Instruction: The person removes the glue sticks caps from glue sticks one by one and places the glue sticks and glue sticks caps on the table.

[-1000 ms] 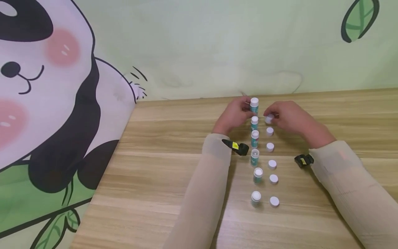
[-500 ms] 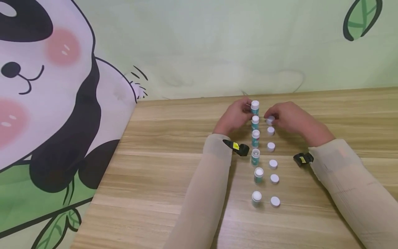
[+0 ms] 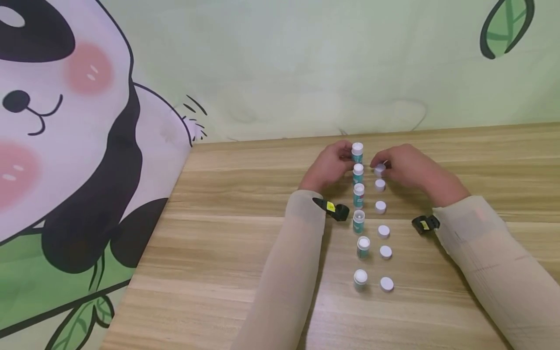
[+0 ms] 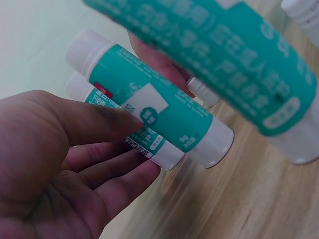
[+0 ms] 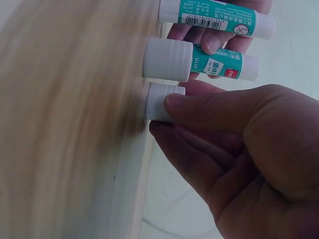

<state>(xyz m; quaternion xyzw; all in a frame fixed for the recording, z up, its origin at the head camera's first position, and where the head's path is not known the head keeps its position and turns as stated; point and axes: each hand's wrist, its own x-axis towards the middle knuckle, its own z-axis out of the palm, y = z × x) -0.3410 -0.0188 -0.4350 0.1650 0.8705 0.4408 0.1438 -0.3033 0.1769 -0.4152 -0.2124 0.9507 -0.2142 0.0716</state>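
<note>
In the head view, several teal-and-white glue sticks stand upright in a column. My left hand point(image 3: 329, 166) is at the farthest glue stick point(image 3: 357, 153). In the left wrist view the thumb and fingers lie on either side of that glue stick point(image 4: 158, 145), gripping it, while a nearer glue stick point(image 4: 149, 99) partly covers it. My right hand point(image 3: 404, 167) pinches the farthest white cap point(image 5: 158, 102) between thumb and fingertips, at the table surface. The second cap point(image 3: 379, 184) sits just nearer than the pinched one.
More uncapped glue sticks, such as the nearest one point(image 3: 360, 278), run toward me. Their white caps stand in a matching column on the right, the nearest cap point(image 3: 387, 284) included. Behind the wooden table point(image 3: 227, 233) rises a green panda-printed backdrop point(image 3: 280, 73).
The farthest glue stick and the pinched cap have shifted slightly toward me, in line with their columns. Both hands keep their hold; the other sticks and caps stay in place.
</note>
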